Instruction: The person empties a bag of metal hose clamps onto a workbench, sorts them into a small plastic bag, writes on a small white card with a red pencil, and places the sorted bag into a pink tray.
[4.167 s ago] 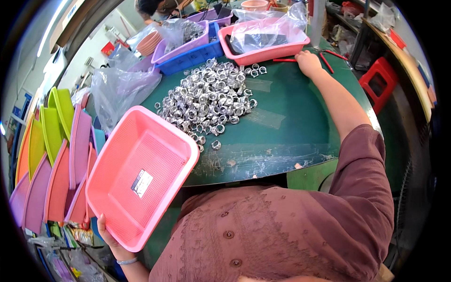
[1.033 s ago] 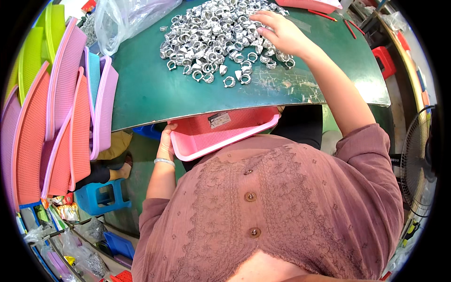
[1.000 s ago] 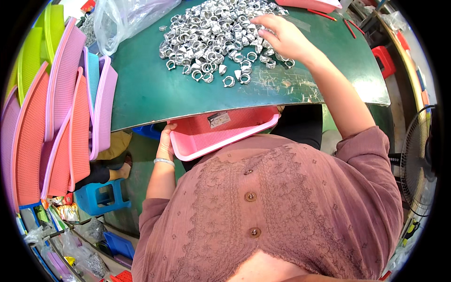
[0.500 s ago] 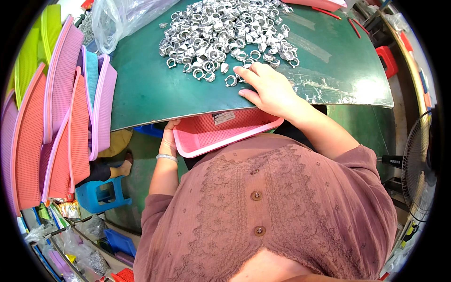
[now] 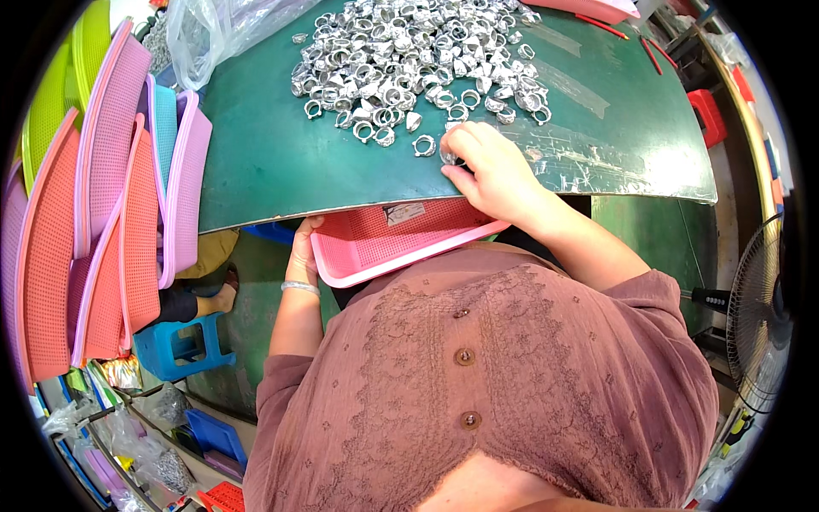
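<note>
A heap of small silver metal ring-shaped castings (image 5: 409, 64) covers the far middle of the green table (image 5: 281, 171). My right hand (image 5: 495, 175) is at the table's near edge, with its thumb and fingers closed on one metal ring (image 5: 450, 158), mostly hidden by the fingers. Another loose ring (image 5: 424, 146) lies just left of those fingertips. Below the table edge, my left hand (image 5: 304, 247) grips the left end of a pink plastic basket (image 5: 426, 229). The basket is tilted toward me, its far side tucked under the tabletop, and a white label shows inside.
Stacked purple, coral and green baskets (image 5: 107, 145) stand at the left, above a blue stool (image 5: 183, 346). A clear plastic bag (image 5: 213, 34) rests at the table's far left. Red pencils (image 5: 601, 26) lie far right, and a black fan (image 5: 755, 316) stands at the right.
My right hand has drawn slightly toward the near edge, its fingers closing from a spread pose onto a ring. The left hand and basket have barely moved.
</note>
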The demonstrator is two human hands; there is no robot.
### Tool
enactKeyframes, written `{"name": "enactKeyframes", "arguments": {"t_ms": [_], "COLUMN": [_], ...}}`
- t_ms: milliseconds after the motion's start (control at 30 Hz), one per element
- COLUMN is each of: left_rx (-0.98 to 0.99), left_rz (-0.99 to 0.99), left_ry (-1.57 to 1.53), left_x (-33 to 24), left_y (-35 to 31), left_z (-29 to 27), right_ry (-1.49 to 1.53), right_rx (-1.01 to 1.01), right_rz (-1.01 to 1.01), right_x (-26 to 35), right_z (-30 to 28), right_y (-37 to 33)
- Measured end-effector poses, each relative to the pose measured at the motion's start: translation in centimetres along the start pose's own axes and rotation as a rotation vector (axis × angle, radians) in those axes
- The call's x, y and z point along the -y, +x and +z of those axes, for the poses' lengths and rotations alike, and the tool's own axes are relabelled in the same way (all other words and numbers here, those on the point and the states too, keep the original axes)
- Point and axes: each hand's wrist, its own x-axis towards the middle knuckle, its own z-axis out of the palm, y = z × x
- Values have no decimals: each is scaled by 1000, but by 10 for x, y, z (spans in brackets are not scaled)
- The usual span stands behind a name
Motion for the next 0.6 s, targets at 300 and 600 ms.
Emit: {"name": "enactKeyframes", "arguments": {"t_ms": [300,600], "left_rx": [-1,18], "left_rz": [-21,-23], "left_ry": [-4,-26], "left_x": [-1,-1], "left_y": [-5,-7], "left_z": [5,9], "right_ry": [404,173], "right_rx": [78,-7], "right_rz": [241,35], "right_x": [9,12], "right_z": [-12,13], "right_y": [6,17]}}
